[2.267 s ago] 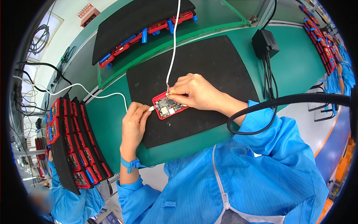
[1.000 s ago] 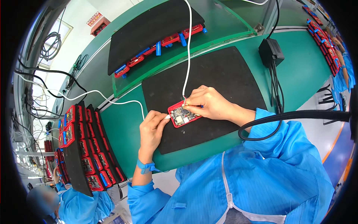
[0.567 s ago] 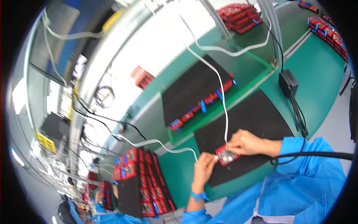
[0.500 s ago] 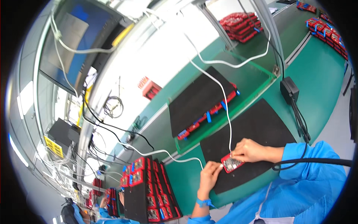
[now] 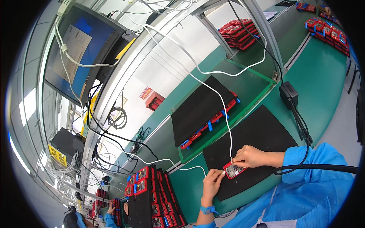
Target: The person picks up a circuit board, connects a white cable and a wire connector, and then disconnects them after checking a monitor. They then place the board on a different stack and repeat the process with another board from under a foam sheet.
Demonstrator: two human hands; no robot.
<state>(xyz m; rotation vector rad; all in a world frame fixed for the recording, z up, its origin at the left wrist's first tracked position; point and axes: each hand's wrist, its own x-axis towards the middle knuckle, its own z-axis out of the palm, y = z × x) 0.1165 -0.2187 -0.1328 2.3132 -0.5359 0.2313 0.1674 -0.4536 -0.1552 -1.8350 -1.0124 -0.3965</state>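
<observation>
A small circuit board in a red frame lies on a black mat in front of me. At its left end my left hand pinches the end of one white cable; the plug is mostly hidden by the fingers. My right hand reaches across from the right, fingers closed around the end of a second white cable at the board's far edge. Some of those fingers overlap the board. Whether either plug is seated in the board cannot be made out. A blue band circles my left wrist.
Red-framed boards stand stacked at the lower left, beside a black sheet. Beyond the mat, a black sheet covers more boards. A black power adapter hangs cables at the right. A monitor stands upper left; another person's hand shows lower left.
The whole view has shifted slightly and the picture is less overexposed. Both hands stay at the board, each still gripping its white cable; the right hand's fingers sit slightly differently over the board's edge.
</observation>
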